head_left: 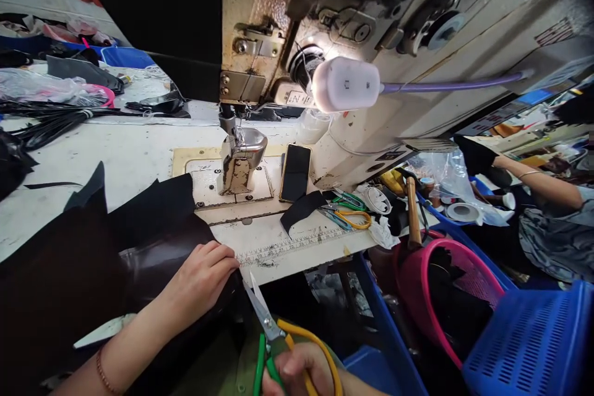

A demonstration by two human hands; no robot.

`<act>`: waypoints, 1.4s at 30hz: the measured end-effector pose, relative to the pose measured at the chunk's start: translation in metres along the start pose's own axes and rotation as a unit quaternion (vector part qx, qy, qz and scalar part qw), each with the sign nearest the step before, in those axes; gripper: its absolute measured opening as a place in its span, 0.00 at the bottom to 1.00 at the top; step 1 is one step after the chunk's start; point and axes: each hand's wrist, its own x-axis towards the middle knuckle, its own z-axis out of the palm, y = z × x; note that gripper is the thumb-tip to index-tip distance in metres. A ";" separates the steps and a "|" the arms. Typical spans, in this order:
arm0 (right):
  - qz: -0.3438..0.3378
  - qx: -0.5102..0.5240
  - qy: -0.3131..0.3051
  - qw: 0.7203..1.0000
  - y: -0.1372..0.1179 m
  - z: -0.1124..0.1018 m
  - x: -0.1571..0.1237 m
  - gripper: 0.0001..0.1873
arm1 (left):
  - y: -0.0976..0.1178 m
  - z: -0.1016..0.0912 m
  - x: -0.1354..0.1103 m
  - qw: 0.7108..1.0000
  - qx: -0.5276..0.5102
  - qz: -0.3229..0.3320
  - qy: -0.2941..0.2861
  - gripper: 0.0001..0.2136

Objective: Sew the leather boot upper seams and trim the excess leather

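Note:
My left hand [199, 278] lies with curled fingers on the edge of a dark brown leather piece [139, 260], pinching it near the table's front edge. My right hand [297, 374] grips scissors [269, 328] with green and yellow handles. Their blades are open and point up toward the leather edge beside my left fingers. The sewing machine's presser foot [239, 161] stands behind the leather on the white table [130, 154].
A phone [296, 172], a black scrap [301, 207] and more scissors [350, 213] lie right of the machine. A lamp [346, 83] hangs above. A pink basket [445, 297] and blue crates [533, 346] stand at the right, beside another person's arm [533, 182].

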 end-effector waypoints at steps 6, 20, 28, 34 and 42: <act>-0.022 0.055 -0.060 0.996 0.016 -0.017 0.013 0.12 | 0.005 -0.001 -0.001 1.000 0.028 0.007 0.013 0.08; -0.058 0.128 -0.235 0.962 0.032 -0.047 0.048 0.10 | 0.012 -0.002 0.005 0.999 0.026 -0.027 -0.001 0.11; -0.085 0.107 -0.160 0.978 0.038 -0.053 0.049 0.09 | 0.058 0.015 0.012 0.944 0.188 -0.270 0.038 0.14; -0.073 0.087 -0.115 0.987 0.033 -0.053 0.048 0.11 | 0.066 0.030 -0.005 0.955 0.109 -0.249 0.121 0.07; 0.001 0.088 -0.118 0.989 0.019 -0.048 0.051 0.14 | 0.078 0.025 -0.023 0.967 0.035 -0.225 0.111 0.08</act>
